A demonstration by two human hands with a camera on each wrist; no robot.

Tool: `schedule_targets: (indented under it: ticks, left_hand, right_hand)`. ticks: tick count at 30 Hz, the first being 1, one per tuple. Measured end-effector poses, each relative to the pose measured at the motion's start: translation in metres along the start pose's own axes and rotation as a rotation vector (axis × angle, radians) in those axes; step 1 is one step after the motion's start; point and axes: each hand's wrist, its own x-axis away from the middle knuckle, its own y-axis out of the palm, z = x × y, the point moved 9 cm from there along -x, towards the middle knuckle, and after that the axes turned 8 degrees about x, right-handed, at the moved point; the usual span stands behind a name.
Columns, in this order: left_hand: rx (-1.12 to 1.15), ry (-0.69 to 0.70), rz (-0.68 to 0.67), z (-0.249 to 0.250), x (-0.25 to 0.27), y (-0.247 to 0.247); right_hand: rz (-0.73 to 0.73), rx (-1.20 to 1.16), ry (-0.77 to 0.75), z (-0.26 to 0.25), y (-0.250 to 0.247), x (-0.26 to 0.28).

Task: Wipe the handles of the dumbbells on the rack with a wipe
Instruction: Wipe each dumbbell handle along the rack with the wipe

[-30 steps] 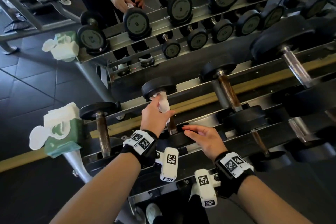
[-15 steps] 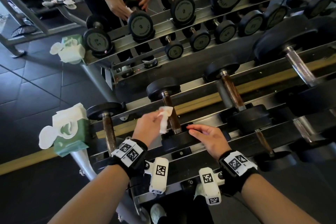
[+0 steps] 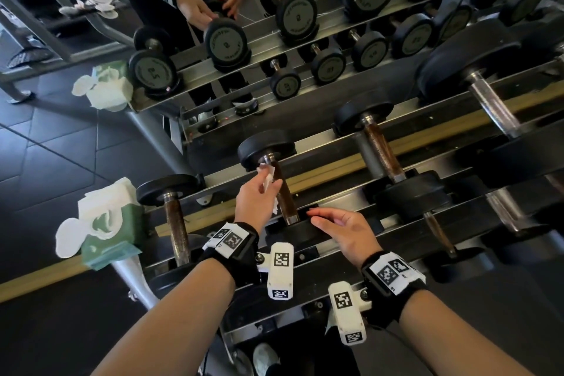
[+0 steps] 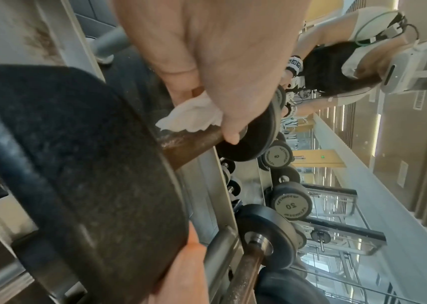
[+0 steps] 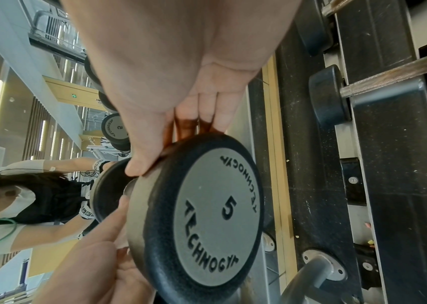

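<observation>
Our left hand (image 3: 254, 197) pinches a white wipe (image 3: 266, 175) between thumb and fingers and holds it against the upper part of a brown handle (image 3: 283, 192), close to the far head of the dumbbell (image 3: 266, 146) marked 5. That dumbbell lies across the rails of the rack (image 3: 335, 162), second from the left on its tier. Our right hand (image 3: 345, 230) rests on the near head (image 3: 290, 230), fingers straight and close together along its rim, thumb on the head's edge. At the rack's left end sits a green wipe pack (image 3: 106, 223), white sheets spilling from it.
</observation>
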Motion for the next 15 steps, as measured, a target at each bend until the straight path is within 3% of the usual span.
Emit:
schedule_targets:
  ticks: [5, 10, 15]
  left_hand:
    - [-0.118, -0.022, 0.035, -0.006, -0.001, -0.005]
    - [-0.275, -0.079, -0.193, -0.022, 0.018, -0.001]
    - [-0.061, -0.118, -0.025, -0.018, -0.004, -0.027]
  right_hand:
    - [-0.008, -0.007, -0.009, 0.001, 0.001, 0.000]
    - [-0.024, 0.040, -0.009, 0.000, 0.001, -0.001]
    - [-0.024, 0.033, -0.021, 0.001, 0.000, -0.001]
